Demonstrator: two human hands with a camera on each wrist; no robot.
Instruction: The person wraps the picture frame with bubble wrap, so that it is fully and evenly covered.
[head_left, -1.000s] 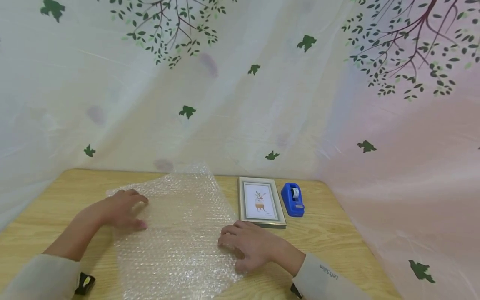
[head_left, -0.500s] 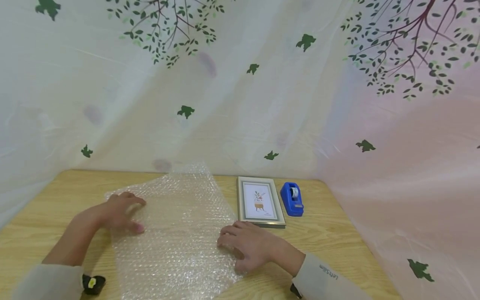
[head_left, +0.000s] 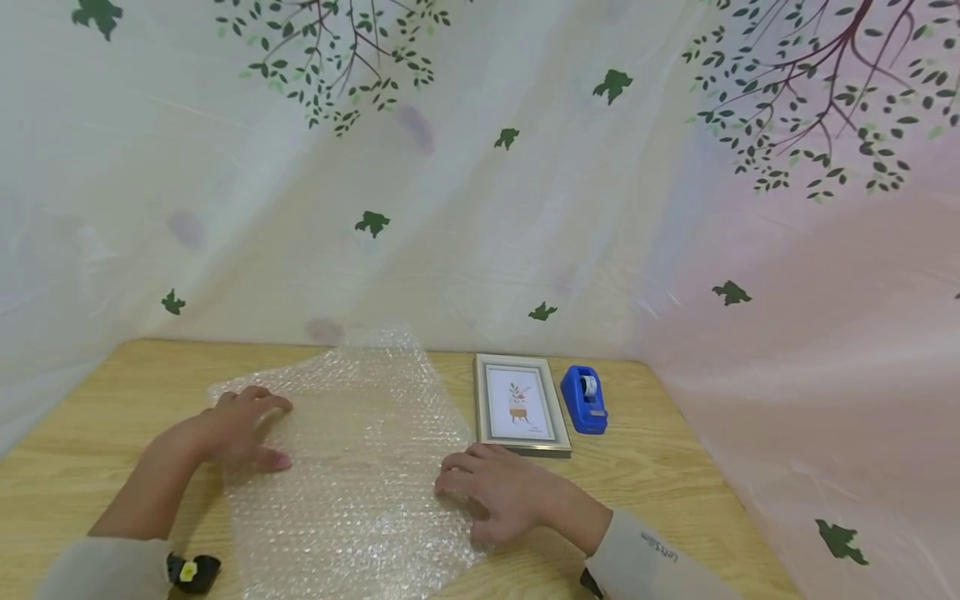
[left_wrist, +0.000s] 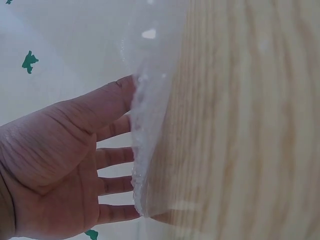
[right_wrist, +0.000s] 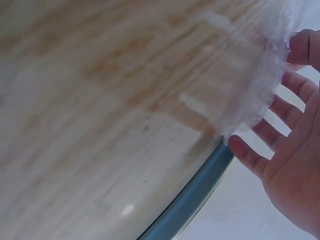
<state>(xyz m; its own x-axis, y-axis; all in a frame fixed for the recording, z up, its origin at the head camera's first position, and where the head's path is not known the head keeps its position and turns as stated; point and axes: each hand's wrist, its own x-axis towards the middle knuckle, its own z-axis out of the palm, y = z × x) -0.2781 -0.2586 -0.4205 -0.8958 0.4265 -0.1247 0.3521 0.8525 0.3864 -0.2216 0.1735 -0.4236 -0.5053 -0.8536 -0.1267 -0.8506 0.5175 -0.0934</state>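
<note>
A clear sheet of bubble wrap (head_left: 360,467) lies spread on the wooden table. My left hand (head_left: 236,429) rests on its left edge, fingers spread and thumb apart. On the right edge rests my right hand (head_left: 502,493), its fingers slightly bent and parted. In the left wrist view the fingertips of the left hand (left_wrist: 60,160) touch the border of the bubble wrap (left_wrist: 150,110). The right wrist view has the right hand (right_wrist: 292,165) touching the opposite border of the bubble wrap (right_wrist: 257,95), with the little finger near a blue-grey edge (right_wrist: 202,187).
A picture frame (head_left: 491,417) with a plant drawing lies face up just beyond my right hand. To its right stands a blue tape dispenser (head_left: 585,404). A pale leaf-patterned curtain (head_left: 465,208) hangs behind the table (head_left: 675,467).
My left hand has shifted slightly left and toward me, and more of the black strap at its wrist shows. The right hand, picture frame and tape dispenser have stayed put.
</note>
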